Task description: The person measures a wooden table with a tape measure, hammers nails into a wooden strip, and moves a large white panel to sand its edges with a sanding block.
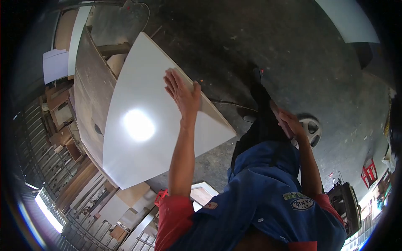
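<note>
My left hand (182, 92) lies on the long edge side of a large white panel (142, 75), fingers stretched out and thumb apart. A bright light reflects off the panel's glossy face. My right hand (293, 124) is beside my leg, its fingers closed around a narrow, flat, reddish-brown block (281, 119). What the block is made of cannot be made out. It is held apart from the panel.
A worn brown board (90, 83) lies beneath and left of the panel. A grey hubcap-like wheel (312, 130) is near my right hand. Further off are a red stool (369, 173), a dark fan-like machine (345, 205) and racks of wood pieces (75, 184). A cable (226, 103) runs across the concrete floor.
</note>
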